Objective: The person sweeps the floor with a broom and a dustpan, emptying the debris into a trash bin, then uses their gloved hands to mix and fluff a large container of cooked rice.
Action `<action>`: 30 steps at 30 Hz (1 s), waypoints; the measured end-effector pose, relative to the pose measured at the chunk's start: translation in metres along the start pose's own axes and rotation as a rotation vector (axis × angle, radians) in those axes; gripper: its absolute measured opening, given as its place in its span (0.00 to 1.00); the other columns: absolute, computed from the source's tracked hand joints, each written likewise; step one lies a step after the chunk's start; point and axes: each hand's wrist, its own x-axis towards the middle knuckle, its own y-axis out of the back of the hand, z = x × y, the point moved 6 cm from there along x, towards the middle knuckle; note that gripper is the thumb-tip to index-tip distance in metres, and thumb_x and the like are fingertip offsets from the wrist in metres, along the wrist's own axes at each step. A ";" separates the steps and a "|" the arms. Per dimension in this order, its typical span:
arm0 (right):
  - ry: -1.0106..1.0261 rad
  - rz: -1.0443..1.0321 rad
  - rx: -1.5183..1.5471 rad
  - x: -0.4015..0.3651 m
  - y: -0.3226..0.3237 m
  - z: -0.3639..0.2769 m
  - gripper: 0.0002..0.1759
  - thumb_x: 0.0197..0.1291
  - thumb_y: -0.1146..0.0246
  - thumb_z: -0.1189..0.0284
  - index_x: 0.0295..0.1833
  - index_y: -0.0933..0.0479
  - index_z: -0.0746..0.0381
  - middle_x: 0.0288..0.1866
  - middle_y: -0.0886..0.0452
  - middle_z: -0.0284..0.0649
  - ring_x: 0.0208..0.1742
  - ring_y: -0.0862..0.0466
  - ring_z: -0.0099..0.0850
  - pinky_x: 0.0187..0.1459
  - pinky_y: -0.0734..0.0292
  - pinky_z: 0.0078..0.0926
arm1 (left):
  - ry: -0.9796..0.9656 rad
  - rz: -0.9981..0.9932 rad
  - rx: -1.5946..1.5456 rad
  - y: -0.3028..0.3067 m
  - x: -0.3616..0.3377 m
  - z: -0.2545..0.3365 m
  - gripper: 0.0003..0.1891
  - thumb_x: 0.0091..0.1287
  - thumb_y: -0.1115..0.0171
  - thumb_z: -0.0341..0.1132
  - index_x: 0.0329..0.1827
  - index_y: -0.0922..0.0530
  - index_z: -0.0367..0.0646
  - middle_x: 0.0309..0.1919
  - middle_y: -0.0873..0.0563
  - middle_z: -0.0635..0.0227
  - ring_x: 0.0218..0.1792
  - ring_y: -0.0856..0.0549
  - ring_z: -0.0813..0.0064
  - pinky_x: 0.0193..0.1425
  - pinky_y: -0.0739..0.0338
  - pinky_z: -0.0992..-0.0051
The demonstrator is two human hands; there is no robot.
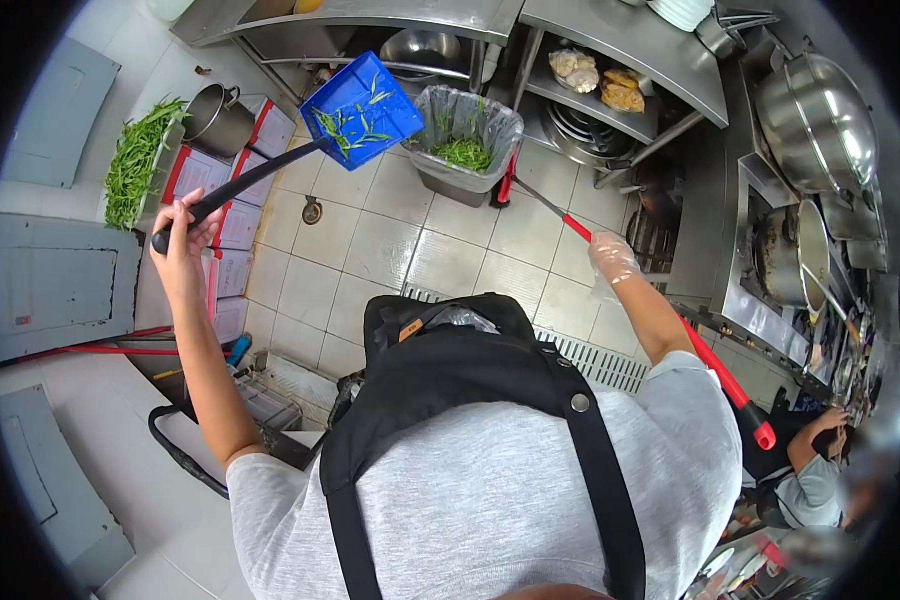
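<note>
My left hand [188,228] is closed around the black handle of a long-handled blue dustpan [398,118]. Green leaf scraps lie scattered in the pan, which is raised and tilted beside a grey bin [448,183]. The bin has a clear plastic liner and holds more green trimmings [462,153]. In a clear plastic glove, my right hand [613,259] grips the red shaft of a broom [718,372]. The shaft passes back under my right arm. Its red head [505,188] is down by the bin's right side, the bristles only partly visible.
Leafy greens fill a white container [142,165] at the left, near a steel pot [218,122] and red-white boxes [238,222]. Steel tables [625,40] stand ahead. Stove and large pot [792,255] are at right, with another person [810,480] behind. A floor drain [312,210] lies ahead.
</note>
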 end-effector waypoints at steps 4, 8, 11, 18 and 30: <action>0.081 0.044 -0.026 -0.028 -0.009 -0.007 0.15 0.65 0.52 0.67 0.49 0.23 0.59 0.48 0.19 0.49 0.49 0.18 0.47 0.51 0.23 0.43 | -0.003 -0.019 -0.007 -0.006 0.008 -0.014 0.12 0.70 0.44 0.38 0.31 0.31 0.40 0.49 0.18 0.53 0.35 0.13 0.67 0.39 0.18 0.75; -0.023 -0.020 0.019 -0.045 -0.056 -0.010 0.16 0.63 0.49 0.62 0.50 0.25 0.57 0.51 0.20 0.47 0.52 0.20 0.46 0.54 0.25 0.42 | -0.041 -0.077 0.056 -0.029 0.023 -0.016 0.12 0.70 0.43 0.37 0.30 0.28 0.38 0.46 0.17 0.55 0.34 0.14 0.71 0.38 0.18 0.77; -0.032 -0.083 0.096 -0.077 -0.068 -0.015 0.19 0.62 0.47 0.56 0.50 0.25 0.57 0.52 0.21 0.49 0.53 0.20 0.45 0.54 0.25 0.43 | -0.060 -0.154 0.111 -0.046 0.030 -0.015 0.12 0.69 0.43 0.36 0.31 0.26 0.37 0.46 0.17 0.59 0.34 0.15 0.74 0.39 0.20 0.79; -0.023 -0.237 0.244 -0.130 -0.076 -0.026 0.20 0.60 0.44 0.58 0.53 0.27 0.59 0.50 0.21 0.53 0.53 0.22 0.48 0.54 0.26 0.45 | -0.470 -0.606 0.490 -0.136 -0.018 0.023 0.06 0.59 0.36 0.26 0.29 0.25 0.35 0.33 0.18 0.60 0.37 0.18 0.67 0.43 0.25 0.72; 0.035 -0.204 0.253 -0.116 -0.123 -0.009 0.18 0.59 0.42 0.60 0.50 0.25 0.59 0.46 0.19 0.53 0.49 0.20 0.49 0.51 0.24 0.45 | -1.201 -1.420 0.542 -0.375 -0.262 -0.108 0.08 0.43 0.34 0.40 0.21 0.19 0.46 0.21 0.17 0.67 0.28 0.15 0.65 0.31 0.22 0.65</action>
